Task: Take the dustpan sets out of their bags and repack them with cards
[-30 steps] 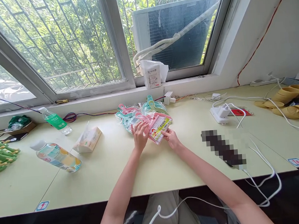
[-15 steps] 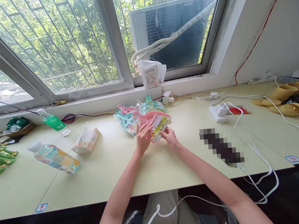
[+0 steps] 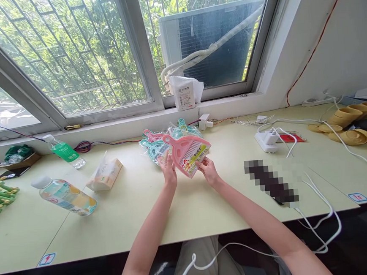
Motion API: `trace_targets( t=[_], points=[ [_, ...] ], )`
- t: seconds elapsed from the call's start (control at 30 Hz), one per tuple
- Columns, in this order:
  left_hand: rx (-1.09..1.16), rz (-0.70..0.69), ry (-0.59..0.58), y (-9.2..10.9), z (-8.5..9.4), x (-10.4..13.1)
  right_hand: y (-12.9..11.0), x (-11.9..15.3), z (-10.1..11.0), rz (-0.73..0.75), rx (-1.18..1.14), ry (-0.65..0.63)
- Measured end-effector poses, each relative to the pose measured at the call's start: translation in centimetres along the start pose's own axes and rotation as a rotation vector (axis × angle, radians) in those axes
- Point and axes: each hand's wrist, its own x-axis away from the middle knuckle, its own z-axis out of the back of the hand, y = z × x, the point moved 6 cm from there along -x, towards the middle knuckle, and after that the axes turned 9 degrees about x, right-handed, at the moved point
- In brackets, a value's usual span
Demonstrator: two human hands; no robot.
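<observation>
A pink mini dustpan (image 3: 177,150) with a white-bristled brush lying in it carries a yellow-green printed label (image 3: 194,158). It is tilted up over the table in front of me, its handle pointing to the upper left. My right hand (image 3: 209,170) pinches its lower right edge between thumb and fingers. At its left side is my left hand (image 3: 168,171), fingers extended upward; whether they touch the pan's edge is hard to see. Behind lie several plastic-wrapped dustpans (image 3: 155,150) in teal and pink, partly covered by the held one.
On the left stand a tissue pack (image 3: 105,175), a juice bottle (image 3: 67,197) and a green-labelled bottle (image 3: 66,151). To the right are a white power adapter (image 3: 266,141), a blurred dark object (image 3: 271,181) and white cables (image 3: 321,198). Yellow cups (image 3: 349,118) sit far right.
My left hand has slid off the front of the dustpan to its left side, uncovering the label and bristles. My right hand keeps its grip on the lower right edge.
</observation>
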Motion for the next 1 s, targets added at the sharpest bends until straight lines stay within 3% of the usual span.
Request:
trace_targets(
  t=[0.1,0.27,0.43,0.63,0.83,1.0],
  points=[
    [-0.021,0.077,-0.064,-0.4,-0.4,0.0,0.3,0.0,0.2,0.000,-0.013,0.020],
    [-0.123,0.201,-0.293,-1.2,-2.3,1.3,0.6,0.0,0.2,-0.015,0.009,0.022],
    [-0.200,0.209,-0.259,-1.3,-2.6,1.8,0.5,-0.1,0.4,-0.015,-0.013,0.036],
    [-0.248,0.233,-0.314,-0.3,-3.0,1.4,0.1,-0.3,0.3,-0.054,-0.007,-0.027],
    [-0.367,0.361,-0.393,-1.8,-2.9,2.6,-0.6,-0.3,0.8,0.003,-0.031,0.020],
    [-0.249,0.275,-0.406,-2.1,-3.9,2.8,-0.5,-0.5,1.1,0.011,-0.022,0.061]
  ],
)
